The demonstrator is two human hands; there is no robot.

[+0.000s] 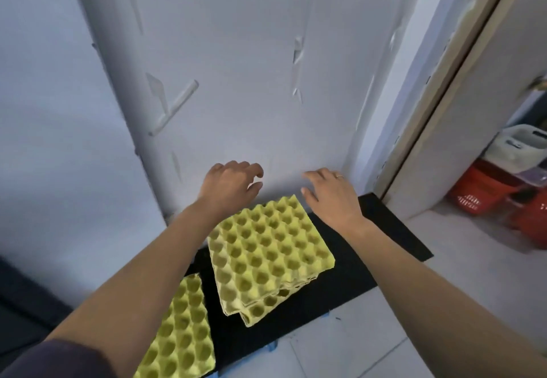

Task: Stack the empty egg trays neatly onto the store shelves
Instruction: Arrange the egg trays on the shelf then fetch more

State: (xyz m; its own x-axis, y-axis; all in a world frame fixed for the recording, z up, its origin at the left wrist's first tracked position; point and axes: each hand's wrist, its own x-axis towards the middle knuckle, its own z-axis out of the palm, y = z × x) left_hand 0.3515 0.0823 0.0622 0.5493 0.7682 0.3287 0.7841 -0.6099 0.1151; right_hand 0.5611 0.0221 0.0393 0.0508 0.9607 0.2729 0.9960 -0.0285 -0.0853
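Fingers of left hand (231, 183) and right hand (333, 192) loosely curled, nothing held. Both hands poised just beyond far edge of yellow egg tray stack (266, 256). Stack laid slightly askew on black mat (393, 229) on floor, near white wall (236, 81). Single tray (180, 333) laid nearer, to left. Trays judged light, thin-walled, easily bent or crushed; best gripped at opposite edges, lifted level.
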